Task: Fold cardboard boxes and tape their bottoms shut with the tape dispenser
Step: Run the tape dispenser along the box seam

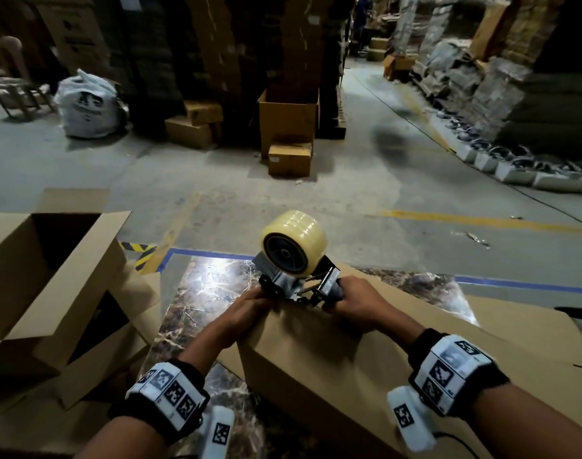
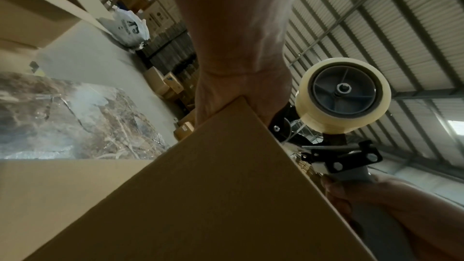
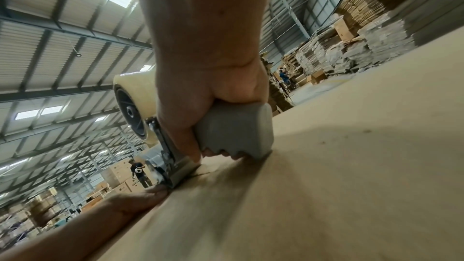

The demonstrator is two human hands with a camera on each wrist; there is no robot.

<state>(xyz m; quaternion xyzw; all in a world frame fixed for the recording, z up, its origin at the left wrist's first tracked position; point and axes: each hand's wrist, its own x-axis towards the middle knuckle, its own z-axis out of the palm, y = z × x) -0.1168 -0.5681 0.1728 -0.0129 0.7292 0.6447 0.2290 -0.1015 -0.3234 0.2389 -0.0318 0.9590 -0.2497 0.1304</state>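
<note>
A brown cardboard box [image 1: 349,359] lies on the marble-patterned table [image 1: 210,286], closed side up. At its far end stands the tape dispenser [image 1: 294,256] with a large clear tape roll, its front end down on the cardboard. My right hand [image 1: 352,299] grips the grey handle [image 3: 233,128], fingers wrapped around it. My left hand [image 1: 250,301] lies over the box's far left corner, right beside the dispenser's front. In the right wrist view its fingers [image 3: 150,195] look straight and press on the cardboard. In the left wrist view the box [image 2: 200,195] hides those fingers.
An open, erected box [image 1: 44,266] stands at the table's left, with flat cardboard beneath it. On the concrete floor ahead are several cartons [image 1: 289,127] and a white sack [image 1: 87,104]. Tall cardboard stacks [image 1: 481,87] line the right side. A person [image 3: 139,172] stands far off.
</note>
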